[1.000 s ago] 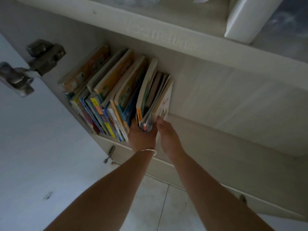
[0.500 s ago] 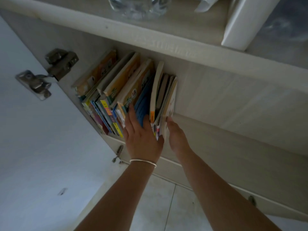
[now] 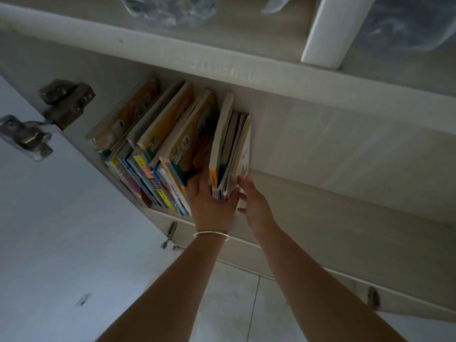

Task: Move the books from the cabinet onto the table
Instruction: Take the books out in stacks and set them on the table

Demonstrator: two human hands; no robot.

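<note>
A row of colourful books (image 3: 158, 144) leans to the left on a cabinet shelf (image 3: 333, 193). At its right end a small bundle of thin books (image 3: 230, 149) stands apart from the rest. My left hand (image 3: 212, 203), with a silver bracelet at the wrist, has its fingers in the gap left of the bundle and its thumb under the spines. My right hand (image 3: 254, 206) touches the bundle's right side with its fingertips. Together the two hands clasp the bundle, which still stands on the shelf.
The open cabinet door (image 3: 49, 230) with two metal hinges (image 3: 64, 104) stands at the left. The shelf above (image 3: 222, 62) carries a white box (image 3: 330, 33) and clear plastic items. To the right of the books the shelf is bare. Tiled floor shows below.
My left hand has slid from beneath the leaning books into the gap beside the right-hand bundle. The bundle now stands separated from the row, and my right hand stays on its right side.
</note>
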